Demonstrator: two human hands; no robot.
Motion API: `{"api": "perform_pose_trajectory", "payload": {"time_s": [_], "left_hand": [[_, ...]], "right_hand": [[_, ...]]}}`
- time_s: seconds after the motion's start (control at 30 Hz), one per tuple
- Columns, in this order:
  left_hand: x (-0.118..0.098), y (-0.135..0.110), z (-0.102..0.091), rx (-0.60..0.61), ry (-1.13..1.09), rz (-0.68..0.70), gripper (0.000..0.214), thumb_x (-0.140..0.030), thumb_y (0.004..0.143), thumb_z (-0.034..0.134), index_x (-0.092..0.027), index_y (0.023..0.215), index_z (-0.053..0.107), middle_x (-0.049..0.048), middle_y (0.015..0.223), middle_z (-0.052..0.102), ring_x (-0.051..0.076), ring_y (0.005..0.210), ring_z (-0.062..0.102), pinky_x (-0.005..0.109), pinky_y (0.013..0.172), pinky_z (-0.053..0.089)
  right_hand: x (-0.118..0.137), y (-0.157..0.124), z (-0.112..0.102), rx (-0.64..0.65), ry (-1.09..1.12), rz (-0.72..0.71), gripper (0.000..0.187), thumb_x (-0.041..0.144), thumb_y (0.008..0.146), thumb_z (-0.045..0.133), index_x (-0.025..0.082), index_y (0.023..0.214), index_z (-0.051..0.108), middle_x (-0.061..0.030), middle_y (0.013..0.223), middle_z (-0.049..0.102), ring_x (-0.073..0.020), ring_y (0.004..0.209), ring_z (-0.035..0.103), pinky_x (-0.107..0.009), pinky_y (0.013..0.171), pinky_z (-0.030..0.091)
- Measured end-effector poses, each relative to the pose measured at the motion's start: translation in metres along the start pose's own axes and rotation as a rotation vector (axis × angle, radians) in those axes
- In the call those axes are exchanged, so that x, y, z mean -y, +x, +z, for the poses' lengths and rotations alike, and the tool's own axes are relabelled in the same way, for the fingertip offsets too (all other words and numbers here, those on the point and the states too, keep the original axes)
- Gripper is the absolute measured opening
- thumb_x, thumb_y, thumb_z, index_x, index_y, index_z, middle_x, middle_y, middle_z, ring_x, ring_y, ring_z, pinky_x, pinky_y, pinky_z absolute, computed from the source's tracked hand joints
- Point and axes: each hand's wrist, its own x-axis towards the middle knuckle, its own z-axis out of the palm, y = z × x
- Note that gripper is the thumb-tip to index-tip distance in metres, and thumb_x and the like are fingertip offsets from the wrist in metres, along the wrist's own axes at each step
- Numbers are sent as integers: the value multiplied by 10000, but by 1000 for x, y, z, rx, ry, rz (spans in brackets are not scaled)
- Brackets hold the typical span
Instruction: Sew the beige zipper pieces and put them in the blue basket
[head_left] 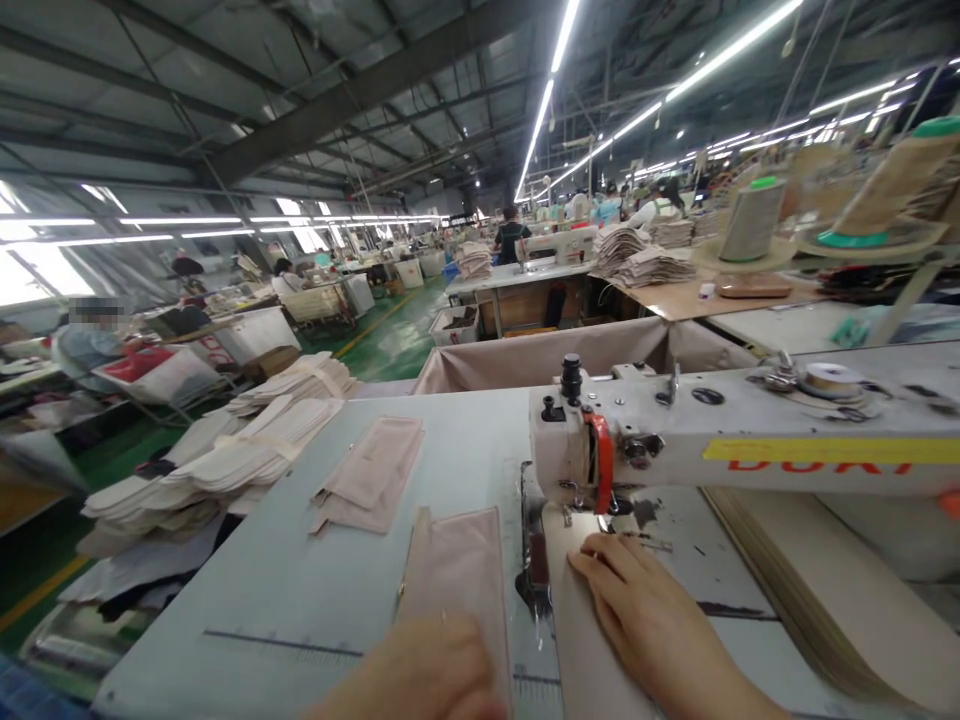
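A pale beige panel (581, 630) lies lengthwise at the lower centre-right of the frame, its far end under the needle area of a white sewing machine (652, 440). The right hand (637, 600) rests on it palm down, back of the hand upward, fingers extended, slightly bent and close together, pointing to the upper left; the fingertips press the panel just in front of the needle area. Its forearm comes in from the bottom edge, right of centre. At the bottom centre the left hand (439, 665), blurred, has its fingers curled over the near part of a pink fabric piece (461, 560); I cannot tell whether it grips anything. A second pink piece (379, 470) lies farther up and left on the pale table (292, 580). Stacked panels (847, 600) fill the lower right; bundled cut pieces (240, 460) sit left of the table.
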Motion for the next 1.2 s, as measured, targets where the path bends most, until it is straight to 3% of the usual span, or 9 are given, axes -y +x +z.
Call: {"api": "perform_pose_trajectory", "payload": {"time_s": [0.07, 0.13, 0.27, 0.37, 0.5, 0.57, 0.7, 0.8, 1.2], "left_hand": [[15, 21, 1, -82, 0, -158, 218, -165, 975, 450, -219, 1116, 607, 52, 1181, 649, 200, 1092, 596, 356, 973, 486], [34, 43, 4, -153, 61, -318, 280, -165, 957, 475, -173, 1222, 564, 120, 1320, 561, 263, 1234, 502, 460, 1044, 411], [56, 70, 13, -177, 5, -464, 105, -232, 880, 607, -155, 952, 612, 96, 1045, 625, 275, 1026, 568, 413, 880, 456], [54, 72, 12, -190, -177, -426, 65, -227, 899, 562, -176, 884, 600, 39, 907, 621, 212, 877, 584, 334, 796, 455], [42, 81, 9, -188, -495, -247, 220, -245, 953, 467, -214, 976, 683, 34, 962, 639, 186, 950, 591, 296, 868, 440], [34, 93, 12, -182, -549, -250, 208, -240, 920, 512, -222, 961, 715, 36, 952, 648, 190, 938, 601, 288, 858, 444], [18, 118, 27, -211, -530, -349, 78, -219, 822, 618, -194, 830, 691, 28, 857, 668, 192, 815, 617, 271, 736, 462], [13, 127, 34, -225, -449, -339, 78, -213, 823, 609, -189, 772, 663, 32, 837, 677, 199, 797, 622, 272, 711, 464], [9, 141, 28, -202, -362, -405, 174, -231, 859, 552, -178, 752, 678, 64, 808, 718, 224, 794, 669, 268, 670, 470]], "right_hand": [[1, 1, -1, 7, -8, -2, 383, 60, 897, 461, 190, 1236, 581, -87, 1237, 555, -261, 1124, 498, -443, 979, 437], [3, 1, -1, 11, -26, 4, 428, 66, 889, 475, 202, 1286, 559, -80, 1287, 545, -269, 1143, 492, -455, 987, 423], [5, 1, -2, 18, -53, 52, 469, 84, 888, 476, 236, 1327, 542, -64, 1333, 536, -279, 1157, 487, -462, 972, 405], [7, 3, -6, 43, -61, 76, 456, 94, 890, 481, 235, 1319, 546, -62, 1354, 524, -277, 1160, 482, -455, 966, 391], [11, 7, -12, 81, -62, 89, 455, 92, 888, 496, 223, 1321, 539, -65, 1360, 522, -268, 1152, 481, -438, 953, 381], [12, 8, -13, 83, -71, 92, 444, 101, 893, 501, 199, 1325, 533, -76, 1362, 521, -268, 1148, 481, -435, 952, 374], [13, 8, -14, 82, -96, 90, 483, 106, 891, 502, 146, 1372, 484, -106, 1342, 533, -274, 1131, 482, -432, 947, 365], [12, 9, -14, 105, -83, 104, 528, 105, 883, 504, 158, 1406, 452, -101, 1349, 521, -273, 1106, 482, -427, 919, 375], [12, 11, -16, 115, -51, 129, 508, 106, 899, 478, 123, 1407, 448, -118, 1312, 529, -272, 1050, 486, -430, 888, 374]]}}
